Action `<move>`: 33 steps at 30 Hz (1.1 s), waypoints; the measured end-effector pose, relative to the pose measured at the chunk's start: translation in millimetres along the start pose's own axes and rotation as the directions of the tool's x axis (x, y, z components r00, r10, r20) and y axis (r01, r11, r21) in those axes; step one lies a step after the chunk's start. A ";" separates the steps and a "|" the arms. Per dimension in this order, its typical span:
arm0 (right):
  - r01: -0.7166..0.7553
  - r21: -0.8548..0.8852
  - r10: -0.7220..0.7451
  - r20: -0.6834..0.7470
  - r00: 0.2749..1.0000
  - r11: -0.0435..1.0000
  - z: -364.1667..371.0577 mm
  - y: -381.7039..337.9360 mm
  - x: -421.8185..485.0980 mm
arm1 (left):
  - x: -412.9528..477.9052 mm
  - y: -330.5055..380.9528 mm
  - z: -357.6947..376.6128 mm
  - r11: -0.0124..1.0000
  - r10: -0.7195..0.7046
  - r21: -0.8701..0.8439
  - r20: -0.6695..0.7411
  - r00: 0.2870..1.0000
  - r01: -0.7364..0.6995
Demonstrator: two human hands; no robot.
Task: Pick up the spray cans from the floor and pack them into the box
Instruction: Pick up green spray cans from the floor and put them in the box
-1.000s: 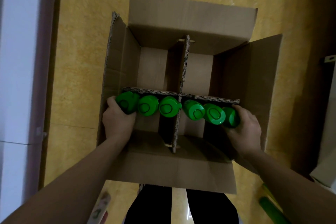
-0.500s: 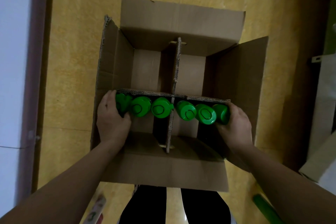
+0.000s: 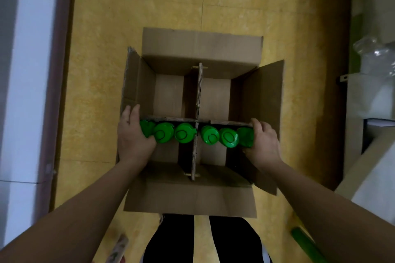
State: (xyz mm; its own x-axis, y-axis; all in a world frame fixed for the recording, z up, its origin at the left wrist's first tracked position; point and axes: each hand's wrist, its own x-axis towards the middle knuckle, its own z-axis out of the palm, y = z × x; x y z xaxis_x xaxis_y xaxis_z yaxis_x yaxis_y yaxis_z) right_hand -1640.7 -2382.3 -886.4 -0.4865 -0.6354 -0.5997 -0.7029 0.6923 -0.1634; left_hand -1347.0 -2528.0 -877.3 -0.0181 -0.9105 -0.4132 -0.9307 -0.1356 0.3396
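An open cardboard box [image 3: 198,200] stands on the floor in front of me, split into four cells by a cardboard cross divider [image 3: 199,92]. A row of several green-capped spray cans [image 3: 183,135] lies against the crosswise divider in the two near cells. My left hand [image 3: 132,139] grips the leftmost cans at the box's left wall. My right hand [image 3: 264,145] grips the rightmost cans [image 3: 245,140] at the right wall. The can bodies are hidden below the caps.
Yellow tiled floor [image 3: 149,6] surrounds the box. A white wall and dark skirting [image 3: 62,70] run along the left. Another green can [image 3: 307,243] lies on the floor at lower right. White objects and clear plastic [image 3: 372,53] stand to the right. My legs are below the box.
The view has pulled back, so the box looks smaller and lower in frame. Both hands have sunk a little deeper into the box with the row of cans.
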 end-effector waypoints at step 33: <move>0.115 -0.090 -0.137 -0.838 0.528 0.989 -644.9 -97.0 -374.8 | -241.8 504.1 -561.2 0.330 0.905 0.163 -0.333 0.263 -0.930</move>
State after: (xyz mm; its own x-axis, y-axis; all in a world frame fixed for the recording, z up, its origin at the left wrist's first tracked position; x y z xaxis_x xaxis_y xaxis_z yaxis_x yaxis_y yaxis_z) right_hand -1724.9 -2431.9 -140.6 -0.5953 -0.7173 0.3621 -0.7978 0.5812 -0.1604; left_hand -1606.8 -2595.4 -132.0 -0.7257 -0.4924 0.4806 -0.3498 0.8655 0.3585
